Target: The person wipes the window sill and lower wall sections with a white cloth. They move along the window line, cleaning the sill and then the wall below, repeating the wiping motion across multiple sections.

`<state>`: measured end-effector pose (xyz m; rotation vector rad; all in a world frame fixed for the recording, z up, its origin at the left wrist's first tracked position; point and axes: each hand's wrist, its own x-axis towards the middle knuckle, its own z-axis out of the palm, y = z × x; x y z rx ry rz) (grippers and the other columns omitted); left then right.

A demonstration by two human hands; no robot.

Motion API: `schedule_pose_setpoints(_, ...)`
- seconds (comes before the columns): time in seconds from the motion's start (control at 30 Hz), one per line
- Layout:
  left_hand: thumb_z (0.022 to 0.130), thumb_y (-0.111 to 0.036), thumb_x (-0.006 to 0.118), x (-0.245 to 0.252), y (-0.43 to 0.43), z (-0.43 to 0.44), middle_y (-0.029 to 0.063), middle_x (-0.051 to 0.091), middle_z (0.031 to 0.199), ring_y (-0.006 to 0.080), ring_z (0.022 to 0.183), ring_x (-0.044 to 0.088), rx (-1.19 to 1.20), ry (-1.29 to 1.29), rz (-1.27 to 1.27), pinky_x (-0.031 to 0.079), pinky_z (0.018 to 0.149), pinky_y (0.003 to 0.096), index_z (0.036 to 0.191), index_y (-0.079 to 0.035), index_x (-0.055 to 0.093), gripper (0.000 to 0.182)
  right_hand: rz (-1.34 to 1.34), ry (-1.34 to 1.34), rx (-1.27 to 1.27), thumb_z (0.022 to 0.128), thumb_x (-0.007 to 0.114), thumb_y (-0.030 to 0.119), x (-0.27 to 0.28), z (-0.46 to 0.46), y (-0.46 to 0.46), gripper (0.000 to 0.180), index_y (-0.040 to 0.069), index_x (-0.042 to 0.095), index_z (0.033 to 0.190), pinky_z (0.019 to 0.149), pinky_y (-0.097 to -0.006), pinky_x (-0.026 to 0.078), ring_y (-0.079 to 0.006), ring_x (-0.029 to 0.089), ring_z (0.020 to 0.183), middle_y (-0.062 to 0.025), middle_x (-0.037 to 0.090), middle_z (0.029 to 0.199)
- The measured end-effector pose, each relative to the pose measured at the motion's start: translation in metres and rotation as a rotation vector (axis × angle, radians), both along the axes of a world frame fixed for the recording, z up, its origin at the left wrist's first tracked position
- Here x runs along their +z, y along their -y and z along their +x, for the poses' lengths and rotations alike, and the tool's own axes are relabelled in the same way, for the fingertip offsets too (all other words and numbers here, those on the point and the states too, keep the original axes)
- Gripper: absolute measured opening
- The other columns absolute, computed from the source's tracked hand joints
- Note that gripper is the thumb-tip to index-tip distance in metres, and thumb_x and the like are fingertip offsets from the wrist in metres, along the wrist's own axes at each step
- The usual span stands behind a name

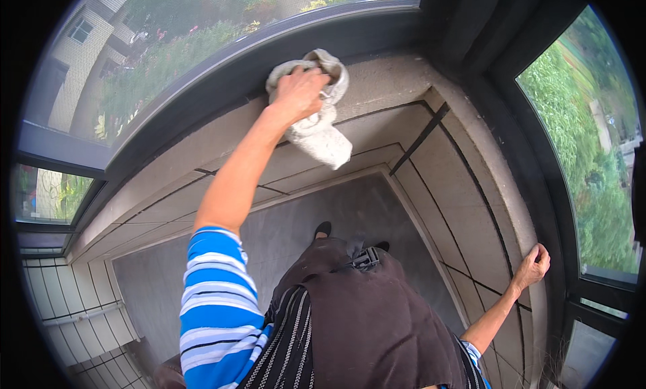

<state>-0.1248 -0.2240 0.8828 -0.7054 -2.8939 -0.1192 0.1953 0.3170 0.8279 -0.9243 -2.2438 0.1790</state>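
Observation:
My left hand [301, 92] grips a bunched, off-white cloth [323, 144], its fingers pressed into the upper folds. The cloth rests where the dark window frame [222, 81] meets the stone sill [388, 81], and one end hangs down over the sill's inner edge. Off to the right, my right hand [534, 268] rests on the right-hand sill [504, 187] beside the dark frame, its fingers curled. No object shows in that hand, though its palm side is hidden.
Tiled walls [454, 187] drop from the sills to a grey floor [313, 207]. Dark vertical framing [469, 35] stands at the corner between the windows. A white pipe [83, 316] runs along the tiles at lower left. Dry thin stems [552, 361] show at lower right.

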Motion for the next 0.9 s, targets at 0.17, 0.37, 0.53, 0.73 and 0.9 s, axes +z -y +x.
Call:
schedule_pose_setpoints(0.17,0.074,-0.002,0.049,0.008,0.092,0.039,0.0108,0.063,0.113,0.0352,0.106,0.057,0.223,0.033,-0.172,0.048,0.089,0.0446,0.111,-0.014,0.066,0.042,-0.106,-0.176,0.218,0.09,0.063,0.012,0.0,-0.038,0.027,0.014,0.003,0.069,0.099,0.078,-0.0311,0.05,-0.02,0.064,0.085,-0.0094,0.067,0.093)
schedule_pose_setpoints(0.37,0.07,-0.005,0.06,0.012,0.255,0.109,0.0127,0.071,0.088,0.0356,0.087,0.067,0.664,0.11,-0.536,0.053,0.075,0.0451,0.092,-0.011,0.07,0.025,-0.006,-0.142,0.529,0.085,0.064,0.006,0.003,-0.103,0.063,0.006,0.004,0.067,0.091,0.074,-0.0321,0.049,-0.0215,0.061,0.081,-0.0073,0.065,0.085)
schedule_pose_setpoints(0.53,0.067,0.001,0.062,0.049,0.3,0.16,0.0096,0.061,0.117,0.0352,0.105,0.057,0.846,-0.047,-0.492,0.053,0.072,0.0457,0.098,-0.008,0.067,0.032,0.052,-0.108,0.475,0.085,0.063,0.01,0.007,-0.13,0.069,0.006,0.008,0.067,0.088,0.073,-0.0337,0.048,-0.0228,0.06,0.081,-0.0039,0.065,0.083)
schedule_pose_setpoints(0.73,0.072,-0.005,0.06,0.026,0.128,0.093,0.0053,0.062,0.12,0.0277,0.101,0.058,0.062,-0.498,-0.054,0.048,0.083,0.0436,0.086,-0.01,0.065,0.016,0.171,0.061,0.327,0.084,0.063,0.018,-0.007,-0.142,0.073,0.008,0.015,0.069,0.088,0.071,-0.0383,0.048,-0.0241,0.058,0.08,-0.002,0.063,0.081)
schedule_pose_setpoints(0.9,0.081,-0.012,0.061,0.01,0.008,0.023,0.0111,0.049,0.132,0.0266,0.115,0.049,-0.175,-0.36,-0.119,0.047,0.083,0.0437,0.114,-0.016,0.057,0.033,0.353,0.027,0.29,0.086,0.063,0.021,-0.02,-0.146,0.078,0.009,0.017,0.069,0.091,0.072,-0.0417,0.049,-0.0276,0.061,0.085,-0.0032,0.065,0.088)
